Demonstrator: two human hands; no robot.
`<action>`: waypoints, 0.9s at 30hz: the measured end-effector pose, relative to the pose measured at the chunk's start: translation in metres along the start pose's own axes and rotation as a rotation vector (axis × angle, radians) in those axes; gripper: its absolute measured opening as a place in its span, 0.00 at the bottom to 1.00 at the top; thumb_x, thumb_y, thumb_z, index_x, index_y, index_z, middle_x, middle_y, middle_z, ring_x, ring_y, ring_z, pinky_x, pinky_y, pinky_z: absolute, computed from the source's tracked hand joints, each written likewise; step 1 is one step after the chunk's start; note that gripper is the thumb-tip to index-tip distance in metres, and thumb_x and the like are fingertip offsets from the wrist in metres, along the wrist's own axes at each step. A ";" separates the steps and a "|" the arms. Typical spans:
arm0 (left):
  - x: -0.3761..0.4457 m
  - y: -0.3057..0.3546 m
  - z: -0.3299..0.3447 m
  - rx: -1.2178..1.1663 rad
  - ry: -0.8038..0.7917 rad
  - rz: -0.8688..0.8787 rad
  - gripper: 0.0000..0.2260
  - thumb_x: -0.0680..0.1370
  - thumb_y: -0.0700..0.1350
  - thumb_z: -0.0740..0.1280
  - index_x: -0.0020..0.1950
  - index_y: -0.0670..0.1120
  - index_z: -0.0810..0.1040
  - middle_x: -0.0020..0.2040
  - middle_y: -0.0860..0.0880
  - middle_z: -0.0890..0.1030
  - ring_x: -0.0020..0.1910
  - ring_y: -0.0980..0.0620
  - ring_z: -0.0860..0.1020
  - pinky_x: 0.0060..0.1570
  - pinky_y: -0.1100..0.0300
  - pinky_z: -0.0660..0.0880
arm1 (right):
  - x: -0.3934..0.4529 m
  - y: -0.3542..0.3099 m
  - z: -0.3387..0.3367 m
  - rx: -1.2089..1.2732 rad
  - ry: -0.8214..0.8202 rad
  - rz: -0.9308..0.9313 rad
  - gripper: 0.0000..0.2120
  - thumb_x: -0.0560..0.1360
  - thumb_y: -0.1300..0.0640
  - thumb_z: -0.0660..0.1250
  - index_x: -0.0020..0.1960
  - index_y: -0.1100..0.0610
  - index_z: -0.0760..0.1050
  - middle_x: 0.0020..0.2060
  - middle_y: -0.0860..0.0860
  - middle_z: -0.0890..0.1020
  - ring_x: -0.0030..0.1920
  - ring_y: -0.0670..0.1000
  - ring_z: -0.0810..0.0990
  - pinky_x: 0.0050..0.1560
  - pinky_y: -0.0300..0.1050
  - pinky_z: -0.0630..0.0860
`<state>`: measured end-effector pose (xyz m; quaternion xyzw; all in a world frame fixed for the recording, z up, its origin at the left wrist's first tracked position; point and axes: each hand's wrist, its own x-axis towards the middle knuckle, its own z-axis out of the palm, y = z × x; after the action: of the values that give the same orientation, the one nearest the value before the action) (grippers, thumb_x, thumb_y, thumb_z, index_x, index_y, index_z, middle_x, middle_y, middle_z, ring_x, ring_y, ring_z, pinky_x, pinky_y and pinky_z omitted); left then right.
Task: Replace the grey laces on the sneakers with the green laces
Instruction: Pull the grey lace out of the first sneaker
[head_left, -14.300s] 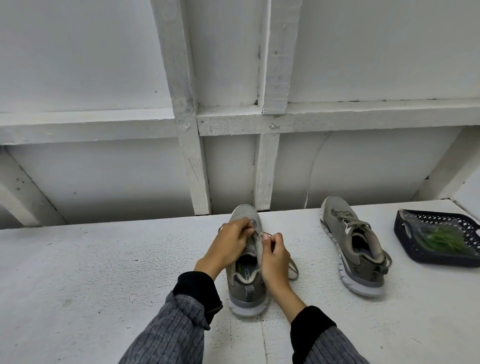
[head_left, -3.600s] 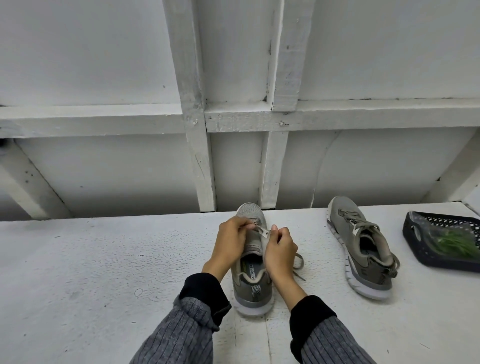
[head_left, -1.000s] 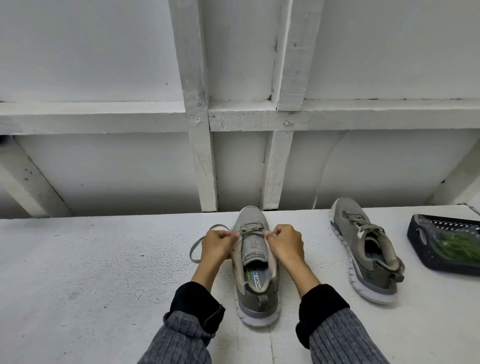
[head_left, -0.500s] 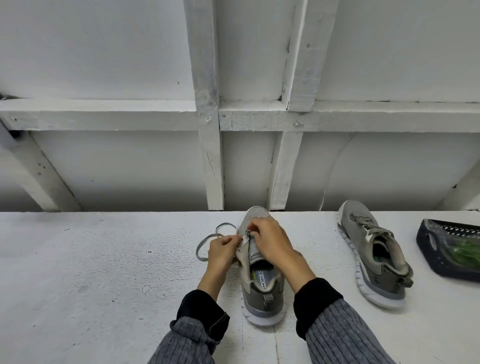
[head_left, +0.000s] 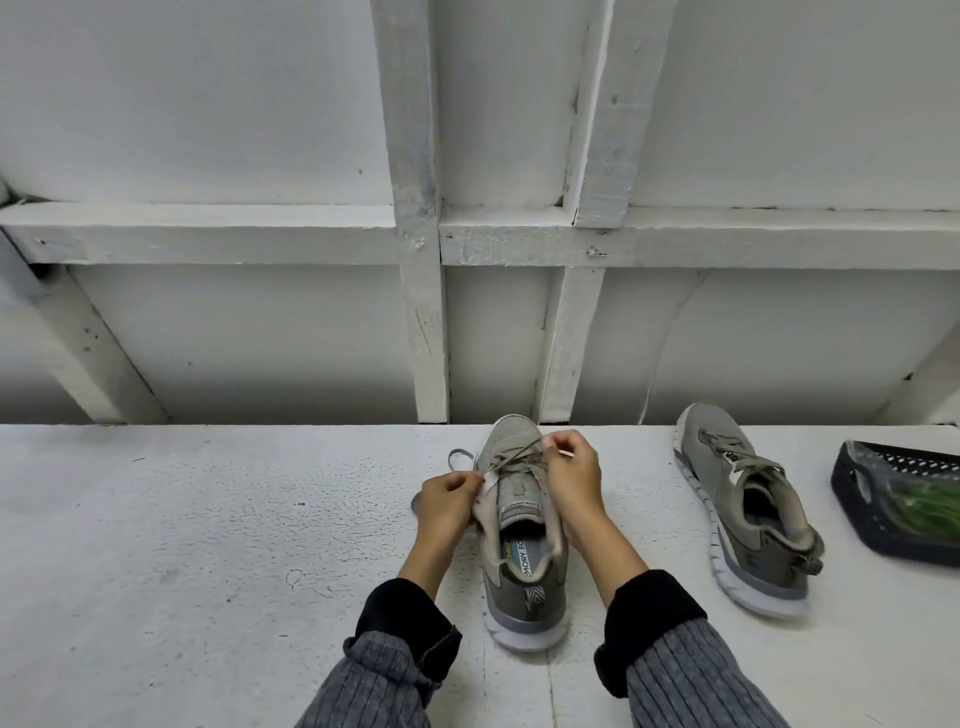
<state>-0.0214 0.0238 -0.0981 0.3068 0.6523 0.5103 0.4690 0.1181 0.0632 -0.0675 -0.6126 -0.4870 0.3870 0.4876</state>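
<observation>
A grey sneaker (head_left: 522, 551) stands on the white table, toe pointing away from me, its tongue exposed and only the rows near the toe still threaded. My left hand (head_left: 447, 506) pinches the shoe's left eyelet flap and the grey lace (head_left: 511, 458) where it leaves it. My right hand (head_left: 571, 480) pinches the same lace at the right side near the toe. A loose lace loop (head_left: 460, 457) lies on the table to the shoe's left. The second grey sneaker (head_left: 748, 512), fully laced, sits to the right. Green laces (head_left: 930, 512) lie in a clear bag.
A dark perforated basket (head_left: 852, 480) at the table's right edge holds the bag. A white wall with wooden beams (head_left: 421, 312) rises just behind the table's far edge. Bare white tabletop (head_left: 182, 545) stretches to the left.
My right hand has shifted from over the tongue to the right side of the shoe near the toe, drawing the lace taut. The left hand stays at the left eyelet flap.
</observation>
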 end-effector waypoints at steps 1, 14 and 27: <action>0.000 0.000 0.000 0.006 0.003 0.008 0.09 0.76 0.43 0.70 0.36 0.50 0.84 0.38 0.46 0.84 0.40 0.50 0.80 0.42 0.56 0.79 | 0.002 0.003 -0.003 0.113 0.067 0.102 0.06 0.79 0.61 0.63 0.43 0.57 0.75 0.41 0.51 0.78 0.44 0.51 0.76 0.50 0.47 0.75; 0.000 -0.005 0.002 -0.031 0.005 0.002 0.09 0.76 0.43 0.69 0.37 0.50 0.85 0.38 0.48 0.85 0.41 0.49 0.80 0.43 0.55 0.76 | -0.003 -0.019 -0.007 -0.289 -0.001 -0.297 0.08 0.77 0.67 0.62 0.54 0.60 0.76 0.51 0.53 0.77 0.48 0.50 0.76 0.51 0.40 0.72; 0.001 -0.006 0.001 0.009 -0.001 0.015 0.10 0.76 0.43 0.68 0.37 0.48 0.85 0.34 0.50 0.83 0.39 0.50 0.79 0.43 0.54 0.76 | -0.003 0.003 0.019 -0.702 -0.305 -0.408 0.04 0.77 0.63 0.64 0.47 0.56 0.77 0.48 0.52 0.80 0.51 0.54 0.76 0.50 0.46 0.73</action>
<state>-0.0204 0.0231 -0.1041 0.3141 0.6520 0.5108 0.4641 0.0997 0.0646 -0.0749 -0.5683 -0.7668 0.1797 0.2384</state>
